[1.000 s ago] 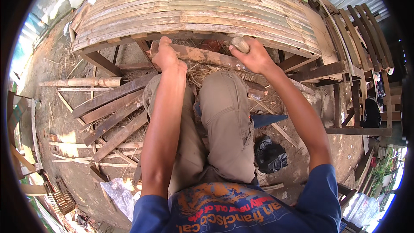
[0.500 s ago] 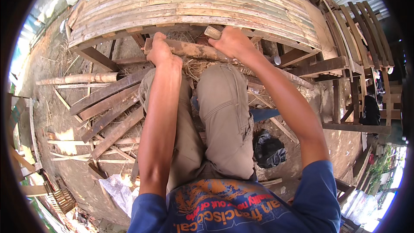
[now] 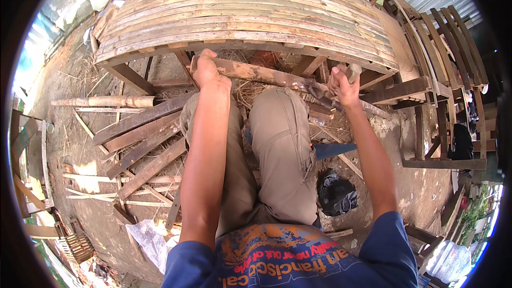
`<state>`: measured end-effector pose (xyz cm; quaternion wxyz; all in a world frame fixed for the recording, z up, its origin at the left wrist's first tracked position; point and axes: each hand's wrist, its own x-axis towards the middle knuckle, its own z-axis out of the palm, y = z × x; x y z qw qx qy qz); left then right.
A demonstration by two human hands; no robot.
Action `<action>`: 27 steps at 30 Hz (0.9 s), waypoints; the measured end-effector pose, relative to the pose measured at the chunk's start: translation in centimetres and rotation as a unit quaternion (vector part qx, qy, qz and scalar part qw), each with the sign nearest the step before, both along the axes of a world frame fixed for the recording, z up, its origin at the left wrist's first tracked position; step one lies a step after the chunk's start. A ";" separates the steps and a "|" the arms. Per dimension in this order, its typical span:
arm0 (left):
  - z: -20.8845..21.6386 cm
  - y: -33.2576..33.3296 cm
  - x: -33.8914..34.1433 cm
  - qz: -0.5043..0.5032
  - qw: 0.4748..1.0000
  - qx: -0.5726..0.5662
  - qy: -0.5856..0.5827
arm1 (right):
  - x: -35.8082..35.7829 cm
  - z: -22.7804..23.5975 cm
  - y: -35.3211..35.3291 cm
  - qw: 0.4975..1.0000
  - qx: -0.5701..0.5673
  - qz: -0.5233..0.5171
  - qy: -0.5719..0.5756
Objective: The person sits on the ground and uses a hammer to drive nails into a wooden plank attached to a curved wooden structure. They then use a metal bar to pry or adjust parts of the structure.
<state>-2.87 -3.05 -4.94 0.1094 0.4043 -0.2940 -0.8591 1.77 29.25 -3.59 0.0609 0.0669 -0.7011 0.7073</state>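
My left hand (image 3: 211, 72) is closed on the left end of a worn, brown-stained wooden beam (image 3: 261, 73), which slants down to the right in front of my knees. Toward the beam's right part, my right hand (image 3: 344, 86) is closed round the wooden handle (image 3: 353, 71) of a tool. The butt of that handle sticks up above my fist. A dark shape shows beside the fist, against the beam; whether it is the tool's head I cannot tell.
A bamboo-slat bench (image 3: 240, 16) stands just beyond my hands. Several dark planks (image 3: 144, 125) and a bamboo pole (image 3: 104, 102) lie on the ground at left. A black plastic bag (image 3: 337, 192) lies right of my knees. Wooden slatted furniture (image 3: 442, 48) stands at right.
My right hand has moved right along the beam with the wooden-handled tool, away from my left hand. My left hand keeps its hold on the beam's left end.
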 end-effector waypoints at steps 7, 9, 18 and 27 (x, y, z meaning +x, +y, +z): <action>0.3 0.0 0.4 0.001 0.999 0.017 0.035 | -0.1 3.3 -5.3 0.915 0.387 0.102 0.048; 0.6 0.5 0.0 0.005 0.997 0.016 0.073 | 0.1 4.1 -6.7 0.904 0.409 0.110 0.061; 1.5 1.8 0.1 0.016 0.984 -0.011 0.176 | -0.3 4.9 -10.1 0.867 0.493 0.064 -0.005; 0.3 0.3 -0.2 -0.022 0.994 0.041 0.102 | -1.7 3.6 -11.0 0.847 0.518 0.090 0.081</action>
